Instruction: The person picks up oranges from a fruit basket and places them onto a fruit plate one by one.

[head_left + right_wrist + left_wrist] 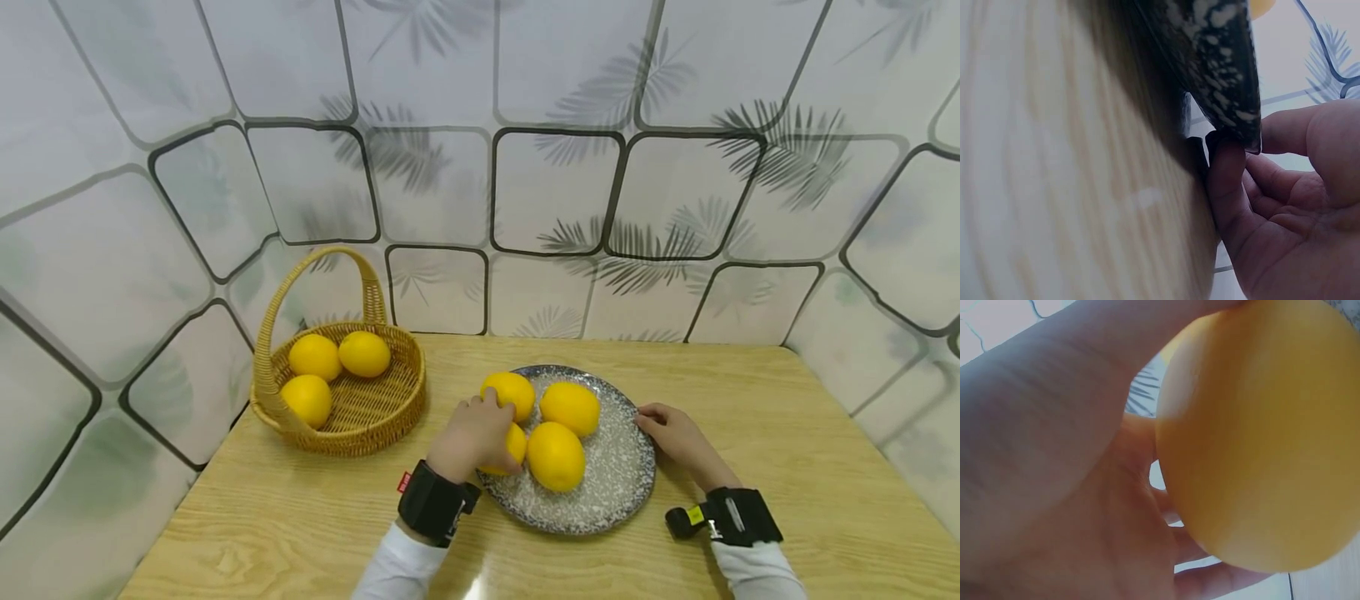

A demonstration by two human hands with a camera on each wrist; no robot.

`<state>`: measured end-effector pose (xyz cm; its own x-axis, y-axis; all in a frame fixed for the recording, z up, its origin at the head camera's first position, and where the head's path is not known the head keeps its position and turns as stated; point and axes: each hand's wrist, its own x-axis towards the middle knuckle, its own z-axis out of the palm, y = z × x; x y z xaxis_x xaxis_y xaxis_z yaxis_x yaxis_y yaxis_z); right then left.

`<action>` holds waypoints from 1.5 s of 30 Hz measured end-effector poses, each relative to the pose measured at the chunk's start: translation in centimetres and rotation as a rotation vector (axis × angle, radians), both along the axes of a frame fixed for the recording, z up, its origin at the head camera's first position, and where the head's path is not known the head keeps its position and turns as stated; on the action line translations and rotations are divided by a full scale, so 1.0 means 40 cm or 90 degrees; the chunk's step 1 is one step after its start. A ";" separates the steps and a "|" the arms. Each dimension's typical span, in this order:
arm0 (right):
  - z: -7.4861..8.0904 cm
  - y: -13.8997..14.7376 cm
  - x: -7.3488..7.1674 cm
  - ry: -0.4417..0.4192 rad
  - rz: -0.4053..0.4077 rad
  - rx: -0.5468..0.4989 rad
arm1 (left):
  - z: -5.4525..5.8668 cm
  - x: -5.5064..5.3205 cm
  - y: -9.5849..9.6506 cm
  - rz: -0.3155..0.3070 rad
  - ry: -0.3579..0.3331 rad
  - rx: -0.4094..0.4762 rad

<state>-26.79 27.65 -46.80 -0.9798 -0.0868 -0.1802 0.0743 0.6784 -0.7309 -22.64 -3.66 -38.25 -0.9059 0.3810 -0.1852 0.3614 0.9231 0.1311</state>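
My left hand (472, 432) curls round a yellow lemon (1260, 437) at the left side of a speckled grey plate (611, 487). In the left wrist view its fingers wrap behind the fruit. Beside it on the plate lie a front lemon (557, 457), a right-hand lemon (570, 407) and a back lemon (510, 394), partly covered by the left fingers. My right hand (677, 437) pinches the plate's right edge; the right wrist view shows thumb and fingers at the dark speckled rim (1229, 75), fingers beneath it.
A woven basket (367, 421) with a tall handle stands at the left, holding three lemons (365, 354) on its left and back side. The wooden table (300, 525) meets a patterned backdrop (435, 292) behind and at both sides.
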 end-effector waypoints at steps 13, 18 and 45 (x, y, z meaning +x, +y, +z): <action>0.008 -0.003 0.002 -0.006 -0.003 -0.004 | 0.013 0.016 0.013 0.011 0.017 -0.003; 0.004 -0.003 0.004 -0.008 -0.007 -0.004 | 0.012 0.014 0.010 -0.005 0.008 0.002; 0.005 -0.003 0.004 -0.002 -0.005 -0.009 | 0.009 -0.012 -0.004 -0.042 0.046 0.077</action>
<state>-26.64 27.54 -46.59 -0.9798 -0.0816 -0.1823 0.0823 0.6669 -0.7406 -23.14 -3.80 -37.87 -0.8871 0.4564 -0.0695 0.4339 0.8757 0.2120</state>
